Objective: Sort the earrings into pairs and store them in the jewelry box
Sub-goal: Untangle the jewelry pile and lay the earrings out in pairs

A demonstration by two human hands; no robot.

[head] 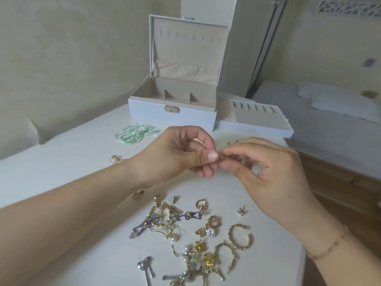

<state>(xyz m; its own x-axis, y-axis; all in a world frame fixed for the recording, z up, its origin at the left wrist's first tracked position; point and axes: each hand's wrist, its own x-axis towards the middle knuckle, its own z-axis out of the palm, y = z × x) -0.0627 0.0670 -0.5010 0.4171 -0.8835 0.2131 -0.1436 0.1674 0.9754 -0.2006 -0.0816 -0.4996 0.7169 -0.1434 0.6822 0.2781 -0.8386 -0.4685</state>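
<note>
Here, in the head view, both hands meet at frame centre above the white table (268,265). The left hand (181,153) and right hand (266,172) each pinch one end of a small gold earring (221,157) between thumb and fingertips; it is mostly hidden by the fingers, so its shape cannot be told. The jewelry box (172,112) stands open at upper centre, lid upright, its compartments showing nothing inside; a removable tray (255,122) sits just to its right, touching it. The unsorted pile of earrings (198,234) lies in the lower centre: gold hoops (240,237), pearl drops, a blue chain piece (165,220), several tangled together. A green ribbon piece (132,134) lies left of the box, and small studs (232,142) sit near the tray. Judgement: these pieces are very light, rigid in the metal but thin at hooks and posts, so likely to bend or snag. Smooth plating may slip. Best held at the solid body, not the wire; tangled items should be lifted apart slowly, not pulled.
</note>
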